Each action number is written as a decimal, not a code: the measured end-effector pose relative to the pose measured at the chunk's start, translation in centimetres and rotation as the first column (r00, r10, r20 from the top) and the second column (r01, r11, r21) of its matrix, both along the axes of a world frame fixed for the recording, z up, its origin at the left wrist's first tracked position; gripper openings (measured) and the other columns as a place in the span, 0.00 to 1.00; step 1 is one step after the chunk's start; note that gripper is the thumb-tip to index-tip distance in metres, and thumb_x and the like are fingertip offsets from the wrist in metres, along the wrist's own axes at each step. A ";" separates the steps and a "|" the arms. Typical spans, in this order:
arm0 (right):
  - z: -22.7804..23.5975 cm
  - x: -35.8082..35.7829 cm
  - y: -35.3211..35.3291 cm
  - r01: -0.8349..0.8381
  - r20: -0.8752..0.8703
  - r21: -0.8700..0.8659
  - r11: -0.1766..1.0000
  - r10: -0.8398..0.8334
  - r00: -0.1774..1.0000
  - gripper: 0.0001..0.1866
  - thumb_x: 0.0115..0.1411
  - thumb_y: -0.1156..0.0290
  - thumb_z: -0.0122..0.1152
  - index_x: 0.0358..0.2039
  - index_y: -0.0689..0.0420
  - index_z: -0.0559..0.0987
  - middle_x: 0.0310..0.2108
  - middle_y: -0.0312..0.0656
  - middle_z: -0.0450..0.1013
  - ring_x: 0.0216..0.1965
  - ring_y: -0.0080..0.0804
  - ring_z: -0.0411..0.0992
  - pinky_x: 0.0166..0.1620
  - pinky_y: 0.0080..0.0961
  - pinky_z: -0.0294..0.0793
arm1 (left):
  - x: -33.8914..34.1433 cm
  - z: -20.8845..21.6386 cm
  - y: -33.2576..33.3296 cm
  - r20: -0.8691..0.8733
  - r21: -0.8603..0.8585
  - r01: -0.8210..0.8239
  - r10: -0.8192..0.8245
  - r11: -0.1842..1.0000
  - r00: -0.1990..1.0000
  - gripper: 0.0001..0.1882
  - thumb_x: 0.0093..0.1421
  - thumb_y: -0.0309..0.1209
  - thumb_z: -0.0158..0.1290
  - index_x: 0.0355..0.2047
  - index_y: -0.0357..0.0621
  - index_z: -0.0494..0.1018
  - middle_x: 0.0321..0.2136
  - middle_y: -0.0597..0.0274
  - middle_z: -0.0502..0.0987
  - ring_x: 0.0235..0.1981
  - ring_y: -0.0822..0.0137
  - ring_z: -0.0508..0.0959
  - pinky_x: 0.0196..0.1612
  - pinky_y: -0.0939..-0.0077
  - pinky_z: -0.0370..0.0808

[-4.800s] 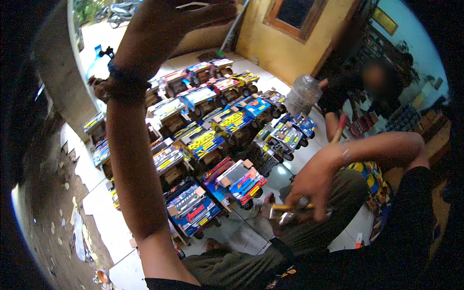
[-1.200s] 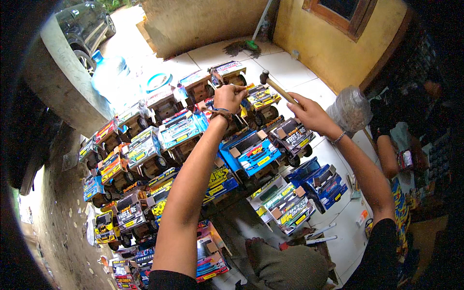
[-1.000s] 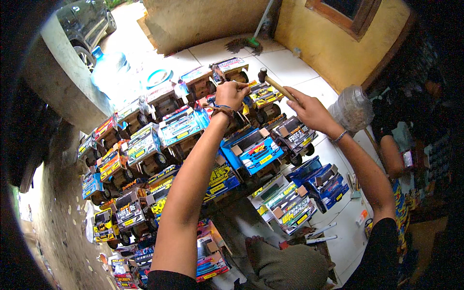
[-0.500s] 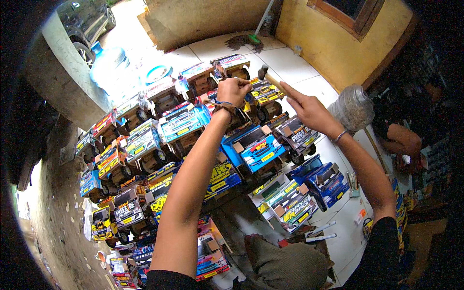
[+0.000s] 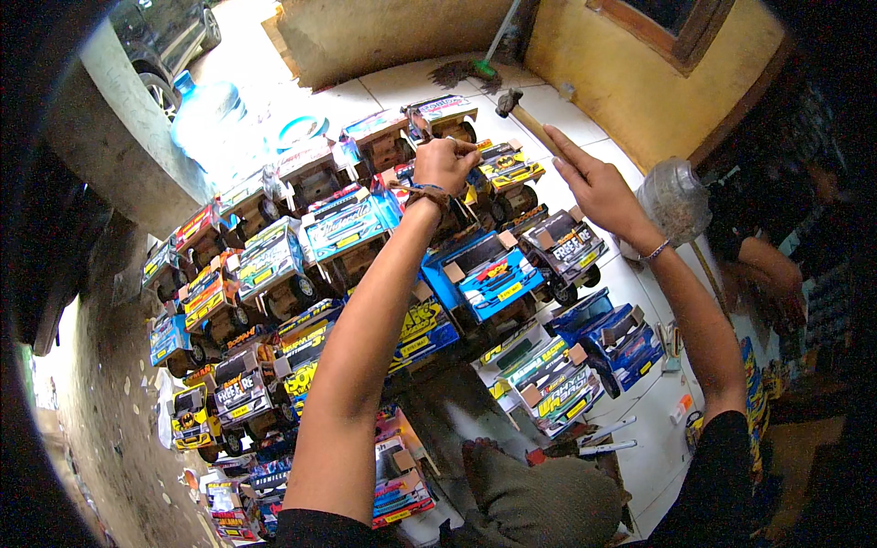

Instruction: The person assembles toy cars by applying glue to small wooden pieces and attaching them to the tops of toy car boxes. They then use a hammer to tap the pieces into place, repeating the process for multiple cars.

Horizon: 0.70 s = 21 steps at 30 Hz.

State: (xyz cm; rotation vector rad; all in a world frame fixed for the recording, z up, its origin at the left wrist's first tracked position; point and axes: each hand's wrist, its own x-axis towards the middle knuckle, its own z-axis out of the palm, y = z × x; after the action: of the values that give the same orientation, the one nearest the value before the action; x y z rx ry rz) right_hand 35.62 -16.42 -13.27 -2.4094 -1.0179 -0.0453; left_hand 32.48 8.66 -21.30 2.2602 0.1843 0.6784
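Observation:
A hammer (image 5: pixel 533 126) with a wooden handle and dark metal head is in my right hand (image 5: pixel 603 194), raised over the far right of the toy trucks. My fingers lie along its handle, and the head points away to the far left. My left hand (image 5: pixel 445 164) is closed in a pinch just left of a yellow and black toy truck (image 5: pixel 509 167). Whatever those fingertips hold is too small to make out. Nearer to me stand a blue toy truck (image 5: pixel 493 279) and a grey-black toy truck (image 5: pixel 564 247).
Rows of colourful toy trucks (image 5: pixel 269 260) cover the tiled floor (image 5: pixel 594 119). A clear plastic container (image 5: pixel 673 203) stands at the right, near another person's arm (image 5: pixel 767 265). Pliers-like handles (image 5: pixel 607 438) lie close to my knee (image 5: pixel 548 502). A green broom (image 5: pixel 484 68) leans at the back.
The hammer has lifted and swung to the right with my right hand, and more of its handle shows. My left hand stays pinched in nearly the same place.

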 end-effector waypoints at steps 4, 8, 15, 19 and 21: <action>0.8 -0.1 0.1 -0.041 -0.060 -0.075 0.996 0.037 0.998 0.26 0.69 0.61 0.48 0.67 0.40 0.62 0.50 0.55 0.74 0.42 0.39 0.77 0.49 0.30 0.72 | 0.0 0.0 0.0 -0.006 0.026 -0.005 0.006 1.000 1.000 0.12 0.55 0.39 0.61 0.37 0.49 0.83 0.28 0.51 0.82 0.28 0.59 0.83 0.36 0.69 0.78; 0.6 -0.4 0.1 0.068 -0.087 -0.054 0.996 -0.073 0.994 0.26 0.69 0.62 0.49 0.67 0.41 0.62 0.44 0.56 0.76 0.38 0.41 0.77 0.46 0.33 0.73 | 0.1 -0.1 0.1 0.005 0.030 -0.001 0.000 1.000 1.000 0.12 0.55 0.39 0.61 0.37 0.49 0.83 0.28 0.51 0.82 0.28 0.58 0.83 0.36 0.69 0.78; -1.1 -0.1 0.1 -0.139 0.155 -0.024 0.990 0.141 0.978 0.25 0.68 0.62 0.47 0.65 0.40 0.63 0.27 0.58 0.76 0.25 0.52 0.76 0.33 0.44 0.74 | 0.2 -0.1 0.1 0.007 0.029 0.005 -0.005 1.000 1.000 0.13 0.55 0.39 0.62 0.37 0.49 0.83 0.29 0.51 0.82 0.28 0.60 0.84 0.36 0.70 0.79; -0.8 -0.2 0.1 0.068 -0.052 -0.046 0.997 -0.070 0.996 0.25 0.69 0.63 0.48 0.66 0.42 0.63 0.39 0.58 0.76 0.33 0.42 0.77 0.40 0.34 0.74 | 0.0 0.0 0.0 -0.023 0.012 -0.010 0.010 1.000 1.000 0.13 0.55 0.39 0.62 0.38 0.49 0.83 0.29 0.51 0.82 0.29 0.60 0.84 0.37 0.70 0.79; -0.5 -0.5 0.1 -0.034 -0.015 -0.034 0.999 0.033 0.999 0.24 0.68 0.62 0.47 0.65 0.39 0.65 0.27 0.59 0.75 0.27 0.56 0.75 0.33 0.45 0.74 | 0.0 0.1 0.0 -0.008 0.021 -0.005 0.005 1.000 1.000 0.13 0.55 0.39 0.62 0.38 0.48 0.83 0.30 0.51 0.82 0.30 0.60 0.84 0.38 0.70 0.79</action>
State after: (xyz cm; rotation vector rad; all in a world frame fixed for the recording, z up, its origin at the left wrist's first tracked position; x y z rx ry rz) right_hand 35.16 -16.29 -13.81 -2.4198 -1.0604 0.0017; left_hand 32.47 8.67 -21.22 2.2836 0.1878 0.6769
